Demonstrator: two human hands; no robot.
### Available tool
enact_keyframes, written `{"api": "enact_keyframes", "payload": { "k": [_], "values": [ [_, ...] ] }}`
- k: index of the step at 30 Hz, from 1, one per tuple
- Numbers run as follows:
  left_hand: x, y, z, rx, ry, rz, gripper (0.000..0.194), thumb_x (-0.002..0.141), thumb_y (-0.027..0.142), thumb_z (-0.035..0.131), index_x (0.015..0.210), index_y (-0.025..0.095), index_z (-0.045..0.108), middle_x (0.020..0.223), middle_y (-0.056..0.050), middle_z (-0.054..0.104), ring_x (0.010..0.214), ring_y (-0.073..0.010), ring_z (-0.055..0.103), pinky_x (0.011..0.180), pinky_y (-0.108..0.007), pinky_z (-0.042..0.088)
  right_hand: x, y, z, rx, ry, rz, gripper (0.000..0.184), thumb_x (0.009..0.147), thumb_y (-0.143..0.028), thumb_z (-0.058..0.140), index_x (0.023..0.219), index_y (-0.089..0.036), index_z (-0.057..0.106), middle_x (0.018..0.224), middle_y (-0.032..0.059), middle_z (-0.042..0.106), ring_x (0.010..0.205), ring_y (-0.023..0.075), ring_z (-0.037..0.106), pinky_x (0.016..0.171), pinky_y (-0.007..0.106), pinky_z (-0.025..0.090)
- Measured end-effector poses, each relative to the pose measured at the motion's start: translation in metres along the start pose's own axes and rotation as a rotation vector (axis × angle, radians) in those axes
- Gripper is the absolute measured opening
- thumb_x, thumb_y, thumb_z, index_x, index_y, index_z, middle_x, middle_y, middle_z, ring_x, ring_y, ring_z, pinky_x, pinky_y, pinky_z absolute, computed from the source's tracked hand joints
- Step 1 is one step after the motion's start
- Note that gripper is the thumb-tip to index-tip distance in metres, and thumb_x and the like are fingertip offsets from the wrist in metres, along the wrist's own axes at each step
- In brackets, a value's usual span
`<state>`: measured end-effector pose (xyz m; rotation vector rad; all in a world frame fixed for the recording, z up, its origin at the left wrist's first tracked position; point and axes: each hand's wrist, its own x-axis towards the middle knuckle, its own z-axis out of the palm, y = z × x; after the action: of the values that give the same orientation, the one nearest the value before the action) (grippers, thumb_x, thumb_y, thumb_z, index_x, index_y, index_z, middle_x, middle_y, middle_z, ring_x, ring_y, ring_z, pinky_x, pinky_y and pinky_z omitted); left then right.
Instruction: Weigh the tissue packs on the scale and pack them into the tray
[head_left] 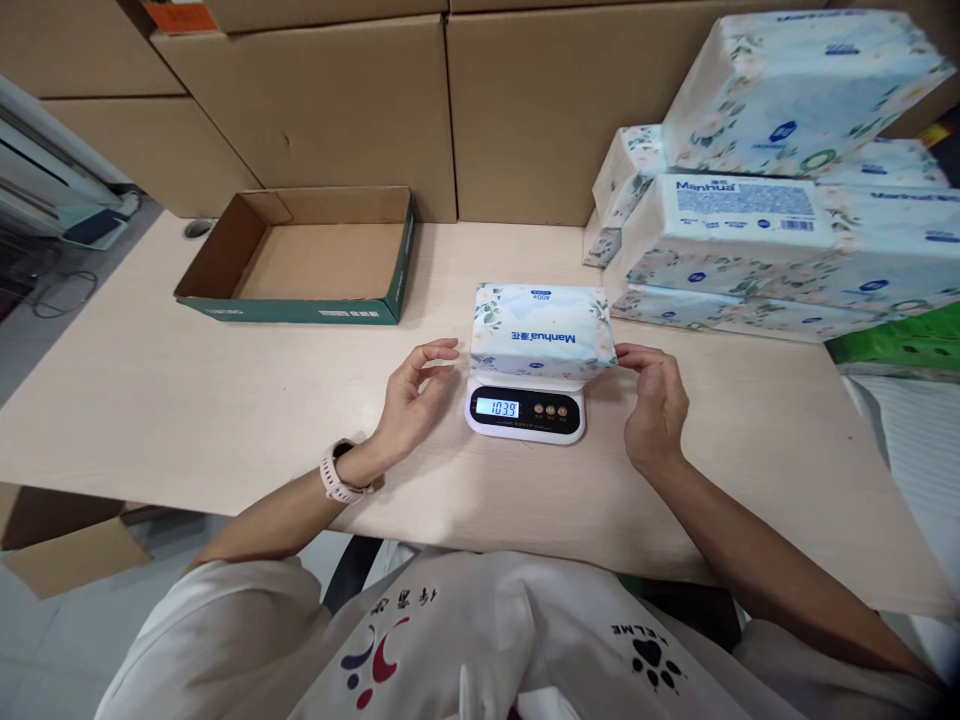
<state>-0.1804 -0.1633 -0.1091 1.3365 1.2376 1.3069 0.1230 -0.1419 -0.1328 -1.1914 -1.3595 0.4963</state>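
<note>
- A pale tabletop point(262, 400) spreads before the person and carries everything handled here.
- Large brown cardboard boxes point(525, 120) form a wall along its far edge.
- A stack of floral tissue packs point(727, 240) stands at the far right, in several layers, with one pack tilted on top.
- An open shallow box point(300, 309), green outside and brown inside, sits at the far left, near the cardboard boxes.
- One tissue pack point(544, 325), white and pale blue with leaves and flowers at its corners, lies flat on the scale between the two hands; its printed name reads upside down from the person's side.
- The white kitchen scale point(525, 432) is mostly covered by that pack, only its front panel and a strip of its platform showing.
- The left hand point(416, 395) is just beside the pack's left side, apart from it, its grip wide and holding nothing.
- The right hand point(655, 405) is at the pack's near right corner, its grip loosely spread; whether the fingertips touch the wrapper, I cannot tell.
- A pale pink watch point(341, 475) circles the left wrist.
- The lit display point(497, 408) shows the digits 1, 0, 3, 9.
- Three small round buttons point(550, 411) sit right of it.
</note>
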Motion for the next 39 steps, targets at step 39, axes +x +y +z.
{"api": "enact_keyframes", "payload": {
  "k": [39],
  "values": [
    [0.003,-0.004,0.0,0.034,-0.015,-0.003,0.018,0.095,0.027,0.072,0.11,0.026,0.082,0.14,-0.008,0.076,0.136,-0.0286,0.07,0.117,-0.051,0.057,-0.002,0.006,-0.003,-0.047,-0.044,-0.02,0.052,0.11,-0.064,0.045,0.108,-0.023,0.077,0.111,0.0096,0.081,0.11,0.0259,0.077,0.1,0.047,0.062]
  ]
}}
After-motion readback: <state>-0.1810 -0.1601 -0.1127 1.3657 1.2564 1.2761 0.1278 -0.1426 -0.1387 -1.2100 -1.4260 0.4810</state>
